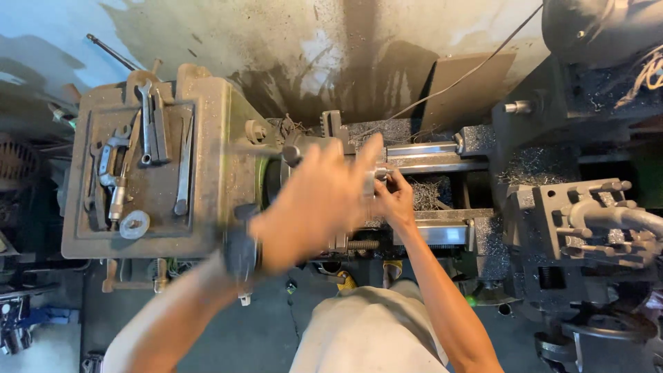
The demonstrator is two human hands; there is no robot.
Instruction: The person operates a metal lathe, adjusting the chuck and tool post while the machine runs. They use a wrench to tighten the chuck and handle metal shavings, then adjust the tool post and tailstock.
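Observation:
I look down on an old metal lathe. My left hand (318, 204), blurred by motion and with a dark watch on the wrist, is stretched flat over the chuck (334, 128), its fingers reaching toward a small shiny metal workpiece (380, 172). Nothing shows in its grasp. My right hand (400, 202) comes from below and pinches that workpiece with its fingertips, just right of the chuck. The left hand hides most of the chuck face.
The headstock top (214, 138) at left carries several wrenches (146, 121) and a metal ring (134, 224). The bed rails (431, 157) run to the right, strewn with metal chips (429, 193). The carriage with its tool post (573, 221) stands at right.

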